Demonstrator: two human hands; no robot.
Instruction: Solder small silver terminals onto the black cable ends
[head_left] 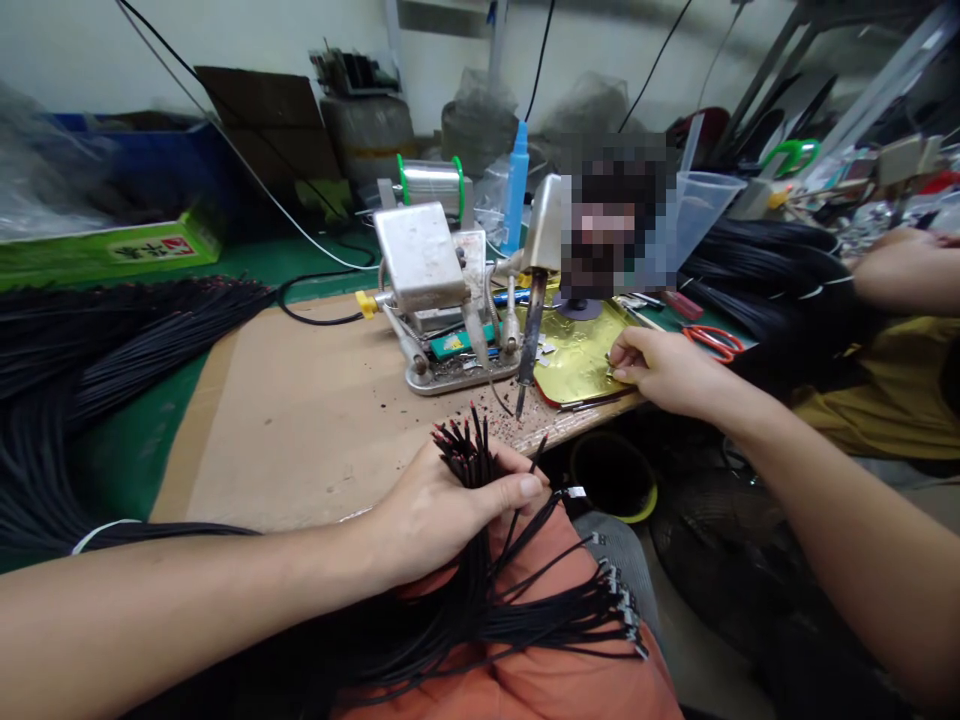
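My left hand (pixel 439 505) is wrapped round a bundle of black cables (pixel 466 462) whose stripped, reddish ends point upward. One cable (pixel 537 458) stands apart, pinched between thumb and forefinger. Lower down, many cables end in small metal connectors (pixel 626 610) lying over my lap. Over the right part of a gold-coloured tray (pixel 574 372), my right hand (pixel 664 368) pinches a small metal piece, probably a connector (pixel 610 368); the fingers partly hide it. Between the hands, a soldering iron (pixel 531 335) hangs tip down from its holder, just beyond the cable ends.
A metal stand (pixel 421 265) with a solder spool (pixel 431 185) behind it occupies the bench. Cardboard (pixel 300 420) covers the worktop. More black cables (pixel 97 370) lie left. Red-handled scissors (pixel 712 343) rest beyond my right hand. A co-worker's arm (pixel 911 270) shows at far right.
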